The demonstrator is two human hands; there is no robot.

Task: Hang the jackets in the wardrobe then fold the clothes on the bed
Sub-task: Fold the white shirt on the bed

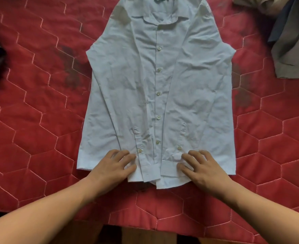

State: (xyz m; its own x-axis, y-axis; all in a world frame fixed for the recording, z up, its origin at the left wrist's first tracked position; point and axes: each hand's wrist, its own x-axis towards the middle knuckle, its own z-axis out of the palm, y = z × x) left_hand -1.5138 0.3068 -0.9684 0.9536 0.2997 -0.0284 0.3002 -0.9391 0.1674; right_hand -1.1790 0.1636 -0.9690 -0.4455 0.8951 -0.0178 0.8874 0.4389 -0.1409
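The pale blue button-up shirt (155, 88) lies face up and buttoned on the red quilted bedspread (39, 120). Collar is at the far end, both long sleeves are laid inward over the front, and the hem is near the bed's edge. The left hand (112, 166) rests on one cuff (139, 173) and the right hand (205, 167) on the other cuff (169, 169). Fingers on both are spread and lightly bent, tips pressing the cloth flat. No fabric is visibly pinched (thumbs partly hidden, so can't rule out a hold under the hem).

Judging by this, the sleeves are in and the bottom-up fold comes next.

Risks from here:
- The sleeves are only resting on the front. If the hem is lifted w/o catching the cuffs too, they'd prob. slide off and the fold comes undone.
- The cuffs sit uneven and the hem is bunched in the middle, so a fold made as-is would likely lock in creases or come out lopsided.
- The hem is close to the bed's edge. A pull toward the body could drag the shirt off.
- The loose clothes pile (289, 41) at the far right is well apart, so there's little chance of a snag.
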